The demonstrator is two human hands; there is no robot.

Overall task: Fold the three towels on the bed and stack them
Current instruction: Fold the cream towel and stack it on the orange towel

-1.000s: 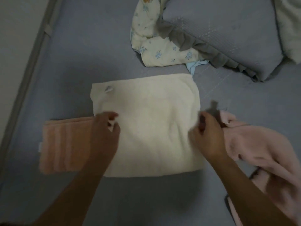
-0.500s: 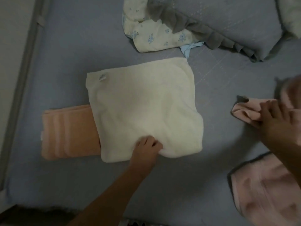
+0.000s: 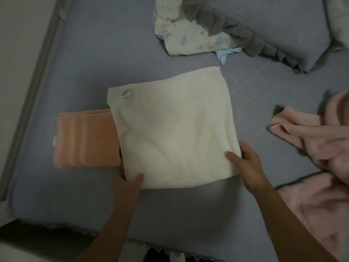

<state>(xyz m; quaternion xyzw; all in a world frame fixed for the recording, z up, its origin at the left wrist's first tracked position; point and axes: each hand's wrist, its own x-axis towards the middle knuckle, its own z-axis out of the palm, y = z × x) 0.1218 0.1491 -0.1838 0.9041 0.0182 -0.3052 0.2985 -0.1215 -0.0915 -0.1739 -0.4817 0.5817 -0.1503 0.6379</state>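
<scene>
1. Bed [image 3: 90,53]: covered with a grey-blue sheet; its left edge runs along a pale strip at the far left of the view.
2. Orange towel [image 3: 85,138]: folded into a flat rectangle with lighter stripes, lying on the bed at the left. Its right end is tucked under the cream towel.
3. Cream towel [image 3: 170,125]: folded to a rough square, lying at the centre of the bed and overlapping the right end of the orange towel. A small label [image 3: 125,94] sits near its far left corner.
4. Left hand [image 3: 126,184]: grasps the near left corner of the cream towel, thumb on top of the cloth, fingers hidden beneath the edge.
5. Right hand [image 3: 247,165]: grasps the near right corner of the cream towel, thumb on top and fingers wrapped around the right edge. The near edge of the towel between the two hands stands slightly off the sheet, with a shadow below it.
6. Floral cloth [image 3: 188,36]: a crumpled piece with small blue flowers, lying at the far centre, partly under the pillow frill.
7. Pillow [image 3: 273,21]: grey-blue with a dark grey frill, at the far right.
8. Pink towel [image 3: 311,140]: unfolded and bunched at the right edge of the view, apart from the cream towel and from both hands.
</scene>
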